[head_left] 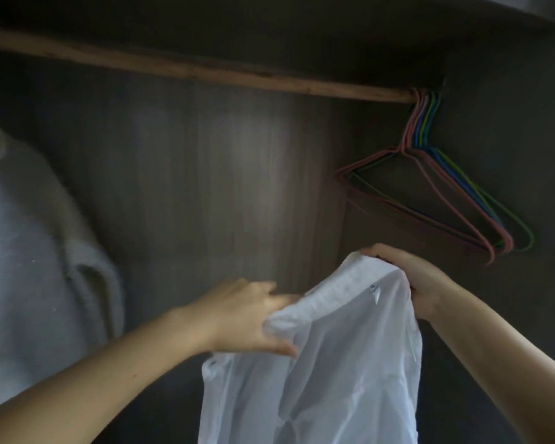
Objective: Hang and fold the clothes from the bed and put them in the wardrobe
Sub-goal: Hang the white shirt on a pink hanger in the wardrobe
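Note:
A thin white garment [340,357] with a ribbed collar and a small label hangs in front of the open wardrobe. My right hand [410,277] grips the collar at its upper right. Lower and to the left, my left hand [253,315] holds the other side of the collar, with fingers under the fabric and the thumb below. A bunch of empty wire hangers [436,193], pink, blue and green, hangs at the right end of the wooden rail [205,70], just above my right hand.
A grey knitted sweater [29,251] hangs at the left of the wardrobe. The dark back panel [221,187] lies between it and the hangers. The wardrobe's right wall [526,139] stands close behind the hangers.

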Demonstrator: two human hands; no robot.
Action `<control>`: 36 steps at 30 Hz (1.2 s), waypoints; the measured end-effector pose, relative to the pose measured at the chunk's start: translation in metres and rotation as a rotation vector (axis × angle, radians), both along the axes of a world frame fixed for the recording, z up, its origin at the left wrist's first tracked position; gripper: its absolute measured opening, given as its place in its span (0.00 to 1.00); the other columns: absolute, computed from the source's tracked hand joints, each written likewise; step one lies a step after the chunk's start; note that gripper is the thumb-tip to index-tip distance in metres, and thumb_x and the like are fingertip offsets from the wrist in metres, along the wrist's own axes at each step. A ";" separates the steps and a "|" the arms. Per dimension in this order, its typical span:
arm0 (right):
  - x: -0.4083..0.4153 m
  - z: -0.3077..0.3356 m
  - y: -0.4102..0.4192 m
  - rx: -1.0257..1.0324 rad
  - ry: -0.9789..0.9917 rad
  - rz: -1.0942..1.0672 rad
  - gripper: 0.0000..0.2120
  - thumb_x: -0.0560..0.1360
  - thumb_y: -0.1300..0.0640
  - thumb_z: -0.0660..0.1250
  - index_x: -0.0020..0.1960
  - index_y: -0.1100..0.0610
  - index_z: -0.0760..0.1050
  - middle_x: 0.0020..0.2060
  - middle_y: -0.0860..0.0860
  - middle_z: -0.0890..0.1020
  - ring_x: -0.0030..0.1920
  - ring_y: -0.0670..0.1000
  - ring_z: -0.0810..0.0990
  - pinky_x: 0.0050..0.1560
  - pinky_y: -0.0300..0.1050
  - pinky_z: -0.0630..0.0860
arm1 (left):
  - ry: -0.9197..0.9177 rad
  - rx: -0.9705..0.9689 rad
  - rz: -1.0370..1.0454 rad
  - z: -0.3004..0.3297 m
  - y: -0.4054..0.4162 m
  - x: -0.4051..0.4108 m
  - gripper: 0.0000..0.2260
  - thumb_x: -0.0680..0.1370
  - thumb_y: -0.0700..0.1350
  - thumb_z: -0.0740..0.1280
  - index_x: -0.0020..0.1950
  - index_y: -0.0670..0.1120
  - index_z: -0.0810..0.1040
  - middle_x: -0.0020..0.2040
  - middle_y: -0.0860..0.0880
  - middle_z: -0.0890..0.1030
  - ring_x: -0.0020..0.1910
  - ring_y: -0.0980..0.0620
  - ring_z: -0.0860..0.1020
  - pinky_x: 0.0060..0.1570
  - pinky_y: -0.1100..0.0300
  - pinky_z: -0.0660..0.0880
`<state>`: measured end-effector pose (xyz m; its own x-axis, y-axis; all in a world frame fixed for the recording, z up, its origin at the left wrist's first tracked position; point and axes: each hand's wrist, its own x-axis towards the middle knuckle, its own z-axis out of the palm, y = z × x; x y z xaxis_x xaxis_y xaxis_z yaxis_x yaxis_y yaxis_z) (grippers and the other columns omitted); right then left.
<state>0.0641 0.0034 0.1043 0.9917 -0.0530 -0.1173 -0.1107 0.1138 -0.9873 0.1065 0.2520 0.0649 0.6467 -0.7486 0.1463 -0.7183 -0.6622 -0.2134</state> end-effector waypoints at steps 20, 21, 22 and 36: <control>0.009 0.059 -0.072 -1.342 -0.502 -0.562 0.09 0.75 0.60 0.63 0.54 0.56 0.79 0.50 0.55 0.82 0.52 0.56 0.80 0.48 0.44 0.72 | 0.354 -0.662 0.036 0.061 -0.039 0.051 0.12 0.70 0.41 0.65 0.28 0.47 0.67 0.28 0.53 0.66 0.30 0.55 0.63 0.32 0.59 0.58; 0.018 0.070 -0.078 -1.396 -0.607 -0.694 0.08 0.76 0.60 0.63 0.53 0.58 0.78 0.50 0.58 0.81 0.50 0.61 0.79 0.46 0.48 0.73 | 0.292 -0.606 0.029 0.060 -0.043 0.049 0.13 0.71 0.39 0.65 0.28 0.46 0.66 0.27 0.53 0.66 0.30 0.55 0.62 0.31 0.58 0.58; 0.027 0.077 -0.083 -1.475 -0.631 -0.758 0.08 0.77 0.61 0.61 0.53 0.60 0.76 0.50 0.60 0.78 0.49 0.64 0.78 0.43 0.51 0.71 | 0.232 -0.567 0.027 0.060 -0.046 0.048 0.14 0.72 0.38 0.65 0.28 0.46 0.66 0.27 0.52 0.66 0.30 0.54 0.63 0.31 0.58 0.58; 0.080 0.060 -0.086 -1.620 -0.482 -0.768 0.09 0.81 0.60 0.55 0.58 0.63 0.67 0.48 0.63 0.81 0.47 0.65 0.80 0.39 0.52 0.70 | 0.308 -0.479 0.200 0.045 -0.007 0.071 0.15 0.72 0.44 0.65 0.27 0.47 0.63 0.28 0.52 0.63 0.30 0.55 0.61 0.29 0.59 0.56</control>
<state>0.1436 -0.0829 0.1641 0.6269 -0.2097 0.7504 -0.2100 -0.9729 -0.0965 0.1771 0.2447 0.1098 0.8343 -0.5051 0.2208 -0.5512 -0.7619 0.3402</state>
